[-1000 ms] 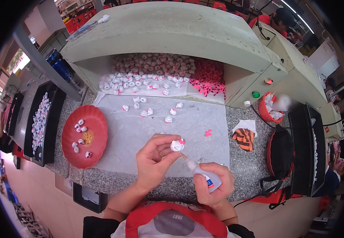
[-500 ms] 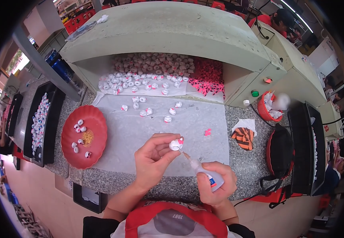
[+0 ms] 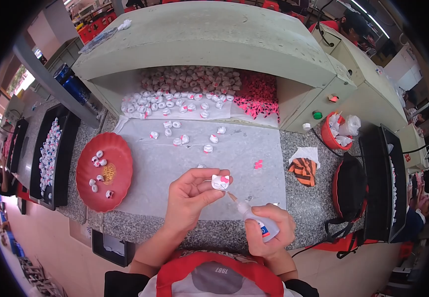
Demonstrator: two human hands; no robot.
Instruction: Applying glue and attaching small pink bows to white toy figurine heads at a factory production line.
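Fingers of the left hand [image 3: 187, 198]: thumb and fingertips pinching a small white piece [image 3: 220, 182], held above the near part of the sheet. Piece is rounded and blocky, two little peaks on top, thin dark lines on its face, hot-pink patch at upper right. Looks smooth and matte.

Right hand [image 3: 283, 235] wrapped around a squeeze bottle [image 3: 265, 228], thumb on the near side, fingers over the far side. Bottle is translucent, soft-looking plastic, blue/white/red label partly covered. Tapered nozzle [image 3: 232, 197] is tan toward the tip, tilted up-left, just beside the piece's lower right edge; can't tell if it's touching.

Work surface: thin whitish sheet [image 3: 150, 173], wrinkled and scuffed, on speckled grey stone counter [image 3: 303, 218]. More white pieces [image 3: 208, 148] scattered on its far half; small cluster of flat pink bits [image 3: 258, 164] to the right.

Left: glossy red dish [image 3: 82, 183], scalloped rim, gold emblem, a few pieces inside. Ahead: pale painted housing [image 3: 199, 49], chipped finish, white pieces and pink bits heaped within. Right: crumpled orange-and-black striped cloth [image 3: 303, 171].
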